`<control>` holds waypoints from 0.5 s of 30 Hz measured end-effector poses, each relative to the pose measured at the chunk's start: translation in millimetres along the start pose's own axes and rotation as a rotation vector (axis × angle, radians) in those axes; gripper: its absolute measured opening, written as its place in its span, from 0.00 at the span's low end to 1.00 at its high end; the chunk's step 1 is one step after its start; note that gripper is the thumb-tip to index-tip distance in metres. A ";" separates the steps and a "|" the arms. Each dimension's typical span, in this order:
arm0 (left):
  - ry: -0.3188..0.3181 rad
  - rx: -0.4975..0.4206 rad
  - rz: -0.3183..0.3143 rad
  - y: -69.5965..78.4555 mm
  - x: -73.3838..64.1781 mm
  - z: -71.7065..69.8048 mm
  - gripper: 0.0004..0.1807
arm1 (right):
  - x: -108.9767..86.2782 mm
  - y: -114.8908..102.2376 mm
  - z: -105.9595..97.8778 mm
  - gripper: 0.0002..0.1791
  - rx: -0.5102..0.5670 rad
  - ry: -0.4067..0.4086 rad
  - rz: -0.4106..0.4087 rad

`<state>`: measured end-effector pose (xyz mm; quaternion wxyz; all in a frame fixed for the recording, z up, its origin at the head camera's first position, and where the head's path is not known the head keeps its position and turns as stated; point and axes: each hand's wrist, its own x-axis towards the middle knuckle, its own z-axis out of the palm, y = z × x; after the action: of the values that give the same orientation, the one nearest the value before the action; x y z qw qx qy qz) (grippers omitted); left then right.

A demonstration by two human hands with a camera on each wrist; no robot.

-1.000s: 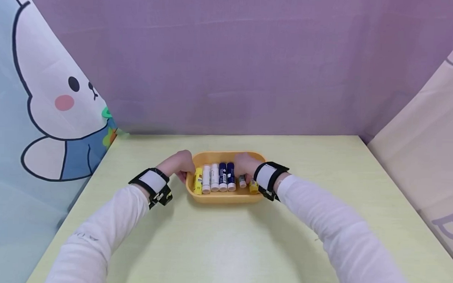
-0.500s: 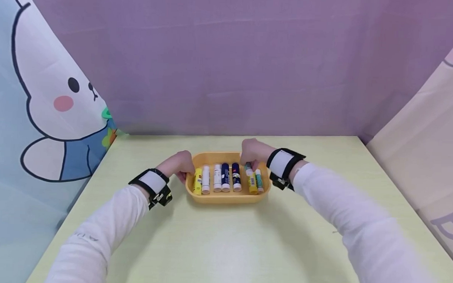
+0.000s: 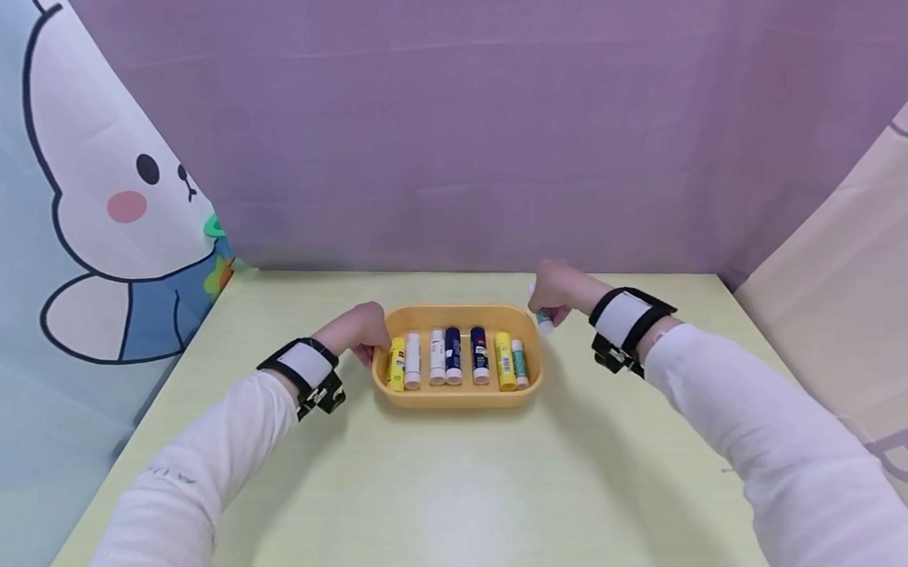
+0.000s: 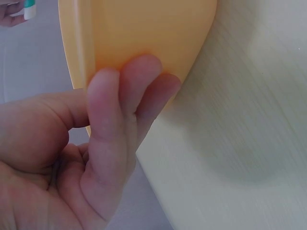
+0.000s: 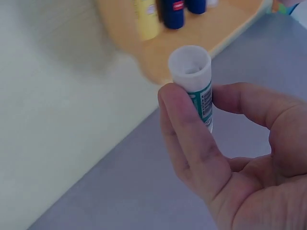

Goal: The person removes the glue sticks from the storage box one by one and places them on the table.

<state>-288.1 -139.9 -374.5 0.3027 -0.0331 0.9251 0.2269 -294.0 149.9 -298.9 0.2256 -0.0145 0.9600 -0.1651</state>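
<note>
A white glue stick with a teal label (image 5: 205, 100) is pinched between the thumb and fingers of my right hand (image 3: 557, 287), held off the tray's far right corner. Its hollow end faces the right wrist camera. My left hand (image 3: 362, 326) grips the left end of a yellow-orange plastic tray (image 3: 457, 400); in the left wrist view, fingers (image 4: 105, 105) lie against the outer wall with the thumb at the rim. Lying side by side in the tray are several glue sticks: yellow (image 3: 396, 363), white (image 3: 413, 360), dark blue (image 3: 479, 355), another yellow (image 3: 505, 360) and a small teal one (image 3: 520, 363).
The pale yellow-green table (image 3: 447, 492) spreads out around the tray. Behind it hangs a purple cloth (image 3: 459, 133). Printed cloths stand along both sides, the left one with a cartoon rabbit (image 3: 120, 155).
My right hand has lifted the teal-labelled glue stick out of the tray and moved right and back. Some sticks inside have shifted right. My left hand stays on the tray.
</note>
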 end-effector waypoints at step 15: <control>0.011 0.000 0.005 -3.5 -0.8 1.6 0.17 | 22.7 55.1 35.8 0.12 0.025 -0.062 0.072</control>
<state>-285.8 -142.4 -376.6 0.2969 -0.0321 0.9269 0.2273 -296.1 188.6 -356.7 0.2612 0.0178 0.9504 -0.1682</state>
